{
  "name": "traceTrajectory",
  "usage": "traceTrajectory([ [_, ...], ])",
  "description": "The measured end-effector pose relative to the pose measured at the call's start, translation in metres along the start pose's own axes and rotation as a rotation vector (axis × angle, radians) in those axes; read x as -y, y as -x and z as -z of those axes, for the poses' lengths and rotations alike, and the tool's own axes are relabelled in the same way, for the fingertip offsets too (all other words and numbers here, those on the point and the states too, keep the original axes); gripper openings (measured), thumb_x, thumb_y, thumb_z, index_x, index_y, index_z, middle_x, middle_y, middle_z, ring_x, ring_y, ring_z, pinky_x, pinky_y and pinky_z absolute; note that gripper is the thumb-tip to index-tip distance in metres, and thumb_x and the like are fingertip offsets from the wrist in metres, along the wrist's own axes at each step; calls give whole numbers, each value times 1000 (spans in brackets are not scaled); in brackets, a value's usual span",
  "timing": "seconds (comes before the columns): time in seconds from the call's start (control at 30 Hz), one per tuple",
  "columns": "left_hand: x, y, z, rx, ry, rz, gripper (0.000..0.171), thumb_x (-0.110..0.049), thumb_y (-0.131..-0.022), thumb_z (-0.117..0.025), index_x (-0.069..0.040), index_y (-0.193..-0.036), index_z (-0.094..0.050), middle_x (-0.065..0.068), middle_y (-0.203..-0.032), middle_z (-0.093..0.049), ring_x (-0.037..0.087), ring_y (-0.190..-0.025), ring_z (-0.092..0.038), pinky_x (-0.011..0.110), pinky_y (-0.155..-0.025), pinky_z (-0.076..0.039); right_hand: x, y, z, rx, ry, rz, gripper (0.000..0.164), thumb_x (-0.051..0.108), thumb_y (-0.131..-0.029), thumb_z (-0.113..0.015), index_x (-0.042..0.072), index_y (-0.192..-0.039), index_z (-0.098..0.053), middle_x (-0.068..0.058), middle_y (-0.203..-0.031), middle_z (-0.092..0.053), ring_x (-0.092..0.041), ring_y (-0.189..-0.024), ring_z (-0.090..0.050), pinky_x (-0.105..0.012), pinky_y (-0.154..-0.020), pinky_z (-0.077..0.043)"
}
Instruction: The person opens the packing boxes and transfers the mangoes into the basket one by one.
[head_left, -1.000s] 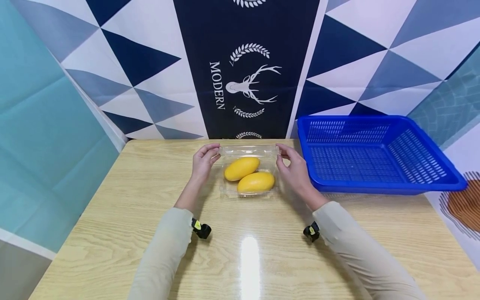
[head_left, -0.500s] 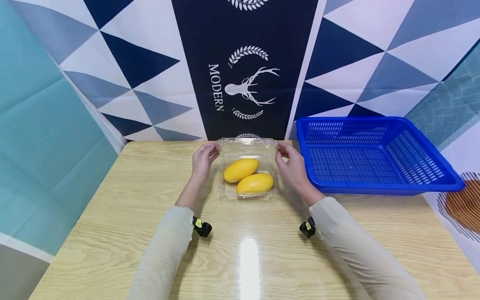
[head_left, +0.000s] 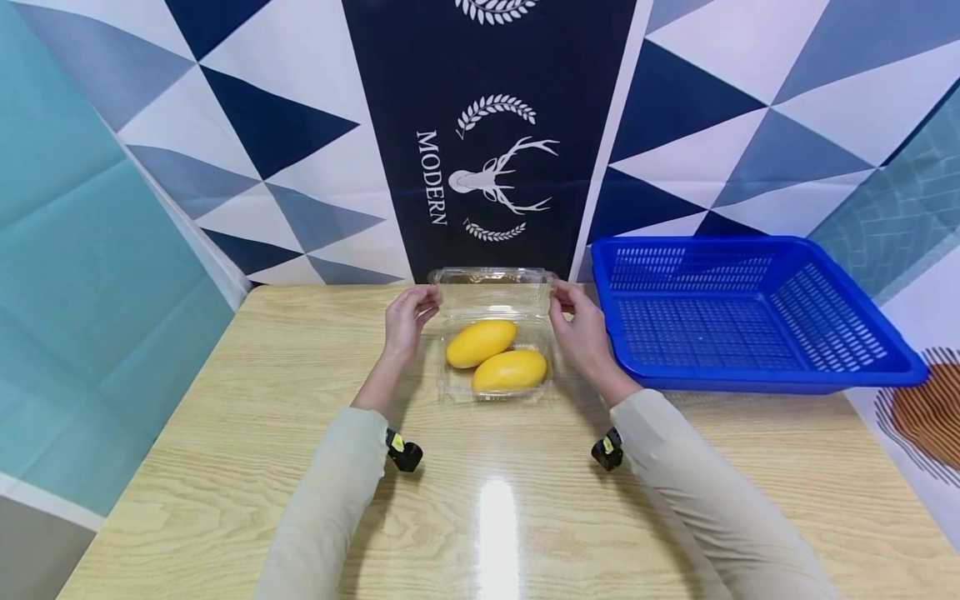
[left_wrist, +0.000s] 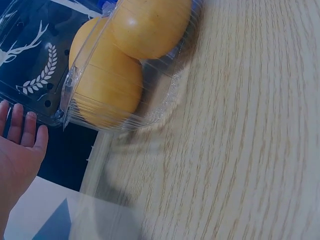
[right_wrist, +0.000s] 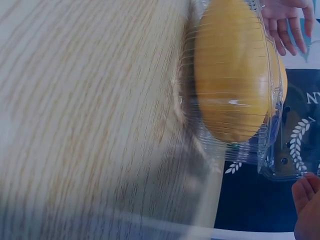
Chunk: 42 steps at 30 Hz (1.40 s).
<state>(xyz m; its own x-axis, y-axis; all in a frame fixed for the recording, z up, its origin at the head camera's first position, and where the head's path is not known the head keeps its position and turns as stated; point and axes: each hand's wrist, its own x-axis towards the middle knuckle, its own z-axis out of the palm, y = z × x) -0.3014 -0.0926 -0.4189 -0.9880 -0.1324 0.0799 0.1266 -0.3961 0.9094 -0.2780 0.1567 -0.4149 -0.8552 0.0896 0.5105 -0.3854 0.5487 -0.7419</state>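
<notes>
While the clear lid (head_left: pixel 493 302) stood tilted up, two yellow mangoes (head_left: pixel 480 343) lay in the plastic clamshell base (head_left: pixel 458 383)

Nearest, two cream sleeves (head_left: pixel 330 500) reached in from the bottom edge, each with a small black wrist camera (head_left: pixel 405 456) by the cuff. Below them was the wood-grain tabletop (head_left: pixel 255 467), with a white glare streak. The base, ribbed and see-through, sat near the table's far edge, between the forearms. Both mangoes were inside it: one front right, the other back left, overlapping in the head view.

Left hand (head_left: pixel 407 321) was at the lid's left edge, fingers fairly straight and loose; couldn't tell if the tips touched or were just beside it. Right hand (head_left: pixel 583 329) was at the lid's right edge, fingers somewhat bent, tips touching; couldn't tell if it pinched or merely pressed. Lid leaned between the two, at the base's far side.

Blue slotted plastic basket (head_left: pixel 750 378) stood just beside the right hand, on the person's right. Farthest back hung a printed cloth: navy panel (head_left: pixel 510 50) with a white stag head (head_left: pixel 471 181) and sideways "MODERN" lettering (head_left: pixel 431 177), triangles (head_left: pixel 277 112) either side. Teal cloth (head_left: pixel 82 275) hung at far left.
</notes>
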Motion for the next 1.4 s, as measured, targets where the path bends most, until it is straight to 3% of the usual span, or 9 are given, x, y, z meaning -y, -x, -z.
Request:
traceTrajectory([
  [0.23, 4, -4, 0, -3, -53, -6, 16, 4, -89, -51, -5, -89, -64, -2, -84, -67, 17, -85, -66, 50, -100, -44, -3, -3, -2, 18, 18, -35, 27, 8, -94, -51, 3, -120, -59, -17, -105, -66, -29, -94, -63, -40, -87, -53],
  [0.5, 12, -10, 5, -11, -109, 23, 21, 3, -90, -57, 11, -109, -58, -8, -80, -65, 7, -77, -63, 31, -85, -55, -3, -6, -3, 61, 21, -100, 29, 10, -96, -49, 6, -124, -56, -16, -109, -65, -28, -99, -61, -41, -90, -51],
  [0.63, 14, -11, 6, -4, -130, 20, 25, 3, -89, -58, 13, -112, -56, -7, -77, -63, 6, -75, -62, 36, -89, -54, -3, -7, -4, 70, 23, -138, 30, 10, -96, -48, 7, -125, -55, -15, -110, -65, -27, -101, -60, -41, -92, -50],
  [0.87, 17, -14, 6, -6, -180, 17, 28, 2, -89, -59, 12, -115, -56, -9, -77, -62, 4, -74, -61, 41, -92, -51, -6, -8, -8, 72, 14, -179, 34, 5, -96, -45, 8, -130, -52, -16, -112, -64, -28, -103, -59, -41, -94, -49],
  [1.23, 19, -17, 6, 2, -231, 9, 33, 7, -87, -59, 6, -120, -58, -2, -88, -62, 6, -82, -62, 22, -80, -55, -7, -13, -13, 99, 37, -235, 45, 1, -95, -44, 10, -140, -43, -16, -117, -61, -28, -109, -56, -41, -101, -45],
  [1.4, 21, -19, 7, 6, -278, 7, 35, 8, -87, -59, 3, -121, -59, 11, -98, -64, 4, -81, -61, 18, -78, -55, -7, -15, -14, 114, 41, -241, 47, 0, -95, -44, 9, -141, -42, -16, -119, -60, -29, -110, -56, -40, -101, -45],
])
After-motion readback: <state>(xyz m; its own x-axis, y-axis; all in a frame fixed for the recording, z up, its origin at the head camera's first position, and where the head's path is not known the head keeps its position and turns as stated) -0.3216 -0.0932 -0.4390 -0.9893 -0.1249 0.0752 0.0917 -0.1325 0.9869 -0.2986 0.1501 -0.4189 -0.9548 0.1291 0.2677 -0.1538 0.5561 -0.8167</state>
